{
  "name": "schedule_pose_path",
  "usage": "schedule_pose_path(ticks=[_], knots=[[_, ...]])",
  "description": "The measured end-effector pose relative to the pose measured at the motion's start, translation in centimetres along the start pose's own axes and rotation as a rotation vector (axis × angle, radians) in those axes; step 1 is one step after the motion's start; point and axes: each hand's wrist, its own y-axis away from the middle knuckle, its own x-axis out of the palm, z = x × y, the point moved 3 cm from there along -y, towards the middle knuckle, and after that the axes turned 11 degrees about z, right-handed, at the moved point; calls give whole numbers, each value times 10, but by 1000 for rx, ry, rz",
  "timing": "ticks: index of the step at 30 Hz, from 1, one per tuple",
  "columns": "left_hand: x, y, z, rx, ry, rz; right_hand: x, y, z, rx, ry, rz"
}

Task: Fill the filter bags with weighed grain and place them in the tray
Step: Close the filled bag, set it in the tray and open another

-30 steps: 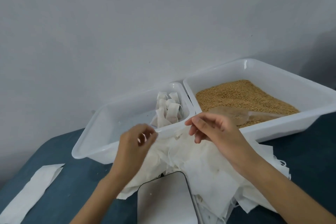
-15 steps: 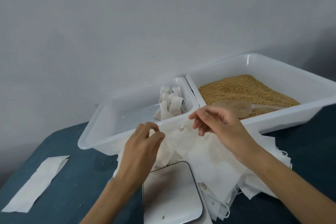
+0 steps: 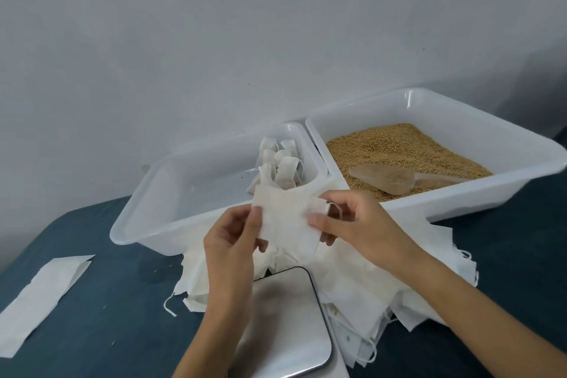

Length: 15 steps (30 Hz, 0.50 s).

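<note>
Bag (flat, long axis sideways) pinched between hands.

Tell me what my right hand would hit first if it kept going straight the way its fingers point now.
Probably your left hand. The right hand points leftward across the filter bag that both hands pinch, so the left fingers holding its other edge lie first in line. Depth is uncertain from one view.

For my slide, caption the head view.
Both hands, left hand and right hand, hold an empty filter bag above the scale, beside the grain tray.
</note>
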Motion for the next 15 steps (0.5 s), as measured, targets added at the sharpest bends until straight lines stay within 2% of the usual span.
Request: schedule_pose_path(ticks=[2, 4, 8, 11, 15], knots=[[-7, 1, 10, -66, 33, -29, 0, 0, -1, 37, -40, 53], [-11, 3, 13, -45, -40, -28, 2, 1, -2, 33, -64, 48], [-8, 9, 3, 209, -426, -61, 2, -2, -7, 22, -65, -31], [5, 19, -5, 382, -489, 90, 5, -3, -13, 33, -38, -55], [20, 26, 0, 301, -453, 334, 11, -3, -13, -56, -36, -11]])
